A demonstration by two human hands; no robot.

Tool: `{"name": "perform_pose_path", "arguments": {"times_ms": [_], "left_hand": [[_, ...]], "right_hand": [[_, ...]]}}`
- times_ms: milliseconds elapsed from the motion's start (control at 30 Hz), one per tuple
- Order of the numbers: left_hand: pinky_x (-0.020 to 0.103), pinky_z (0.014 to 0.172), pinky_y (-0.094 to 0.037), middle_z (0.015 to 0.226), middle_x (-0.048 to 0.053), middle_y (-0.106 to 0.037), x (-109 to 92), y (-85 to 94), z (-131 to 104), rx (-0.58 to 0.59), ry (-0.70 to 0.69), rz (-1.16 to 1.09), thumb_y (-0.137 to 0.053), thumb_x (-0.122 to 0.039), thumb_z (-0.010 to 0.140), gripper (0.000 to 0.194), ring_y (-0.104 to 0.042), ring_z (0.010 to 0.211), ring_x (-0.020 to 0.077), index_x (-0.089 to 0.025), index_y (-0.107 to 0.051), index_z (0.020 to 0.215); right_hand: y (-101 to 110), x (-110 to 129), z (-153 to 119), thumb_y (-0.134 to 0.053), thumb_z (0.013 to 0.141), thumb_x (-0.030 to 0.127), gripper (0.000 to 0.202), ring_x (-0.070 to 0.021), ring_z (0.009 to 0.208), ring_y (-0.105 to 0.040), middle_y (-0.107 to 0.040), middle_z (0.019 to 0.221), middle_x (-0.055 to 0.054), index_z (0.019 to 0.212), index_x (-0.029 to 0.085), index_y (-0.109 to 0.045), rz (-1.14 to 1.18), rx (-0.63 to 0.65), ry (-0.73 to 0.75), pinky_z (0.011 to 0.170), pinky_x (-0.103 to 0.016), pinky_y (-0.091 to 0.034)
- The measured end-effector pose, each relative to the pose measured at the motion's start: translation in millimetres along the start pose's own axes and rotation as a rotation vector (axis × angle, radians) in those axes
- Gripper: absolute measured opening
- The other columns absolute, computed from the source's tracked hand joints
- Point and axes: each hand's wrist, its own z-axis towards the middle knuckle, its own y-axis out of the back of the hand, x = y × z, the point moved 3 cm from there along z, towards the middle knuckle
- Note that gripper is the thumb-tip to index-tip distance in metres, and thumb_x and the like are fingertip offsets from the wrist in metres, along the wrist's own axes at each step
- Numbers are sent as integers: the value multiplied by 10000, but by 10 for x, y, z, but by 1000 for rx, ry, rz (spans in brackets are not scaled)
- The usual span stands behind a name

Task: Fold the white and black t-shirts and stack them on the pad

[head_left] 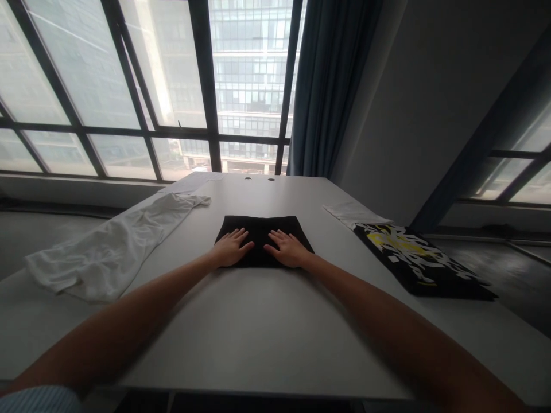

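Note:
A black folded cloth, likely a garment (260, 229), lies flat in the middle of the white table (258, 321). On its left part rests my left hand (231, 248), palm down with the fingers stretched out. My right hand (287, 248) presses flat on the right part, fingers spread and thumb pointing inward. The two thumbs face each other with a strip of black fabric between them. Neither hand grips anything. The cloth's near edge runs roughly level with my wrists.
Along the table's left side lies a rumpled white cloth (107, 246), with another pale cloth (189, 182) behind it. At the right edge are a folded white cloth (355, 213) and a black garment with yellow and white print (417, 255). Windows and a blue curtain (331, 86) stand beyond.

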Motion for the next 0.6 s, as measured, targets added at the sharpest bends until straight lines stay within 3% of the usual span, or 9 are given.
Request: {"name": "perform_pose_path", "arguments": {"times_ms": [67, 200, 300, 433, 600], "left_hand": [[474, 1248, -173, 1692, 141, -208, 91, 41, 105, 4, 33, -7, -293, -643, 998, 787, -163, 1575, 320, -143, -360, 1602], [498, 1254, -137, 1694, 157, -194, 194, 166, 431, -71, 61, 22, -258, -622, 1012, 783, -140, 1580, 318, -116, -336, 1605], [492, 1255, -154, 1691, 161, -209, 301, 101, 609, -33, 127, 28, -243, -600, 1017, 767, -157, 1579, 302, -121, -318, 1611], [492, 1252, -180, 1688, 164, -214, 420, -5, 667, 0, 132, 38, -251, -623, 1005, 793, -181, 1572, 313, -123, -307, 1617], [474, 1264, -152, 1698, 149, -189, 376, 88, 604, 15, 152, 50, -225, -597, 1023, 775, -157, 1580, 294, -111, -287, 1624]], "right_hand": [[49, -73, 79, -270, 1017, 676, 763, -265, 1583, -146, -222, 1707, -65, 1622, 214, -331, 8, 22, 7, 1266, -462, -108], [214, -203, 390, -272, 1034, 621, 754, -245, 1586, -133, -210, 1706, -98, 1628, 157, -301, -9, -85, -57, 1271, -450, -76], [178, -347, 591, -294, 1038, 594, 737, -242, 1587, -127, -199, 1707, -105, 1633, 159, -280, 3, -44, -154, 1270, -462, -76], [77, -555, 686, -286, 1037, 609, 744, -239, 1585, -139, -214, 1703, -118, 1630, 159, -288, 6, -22, -189, 1270, -459, -77], [93, -711, 658, -249, 1036, 639, 766, -251, 1583, -144, -176, 1712, -115, 1638, 165, -257, 35, -71, -284, 1264, -493, -97]]}}
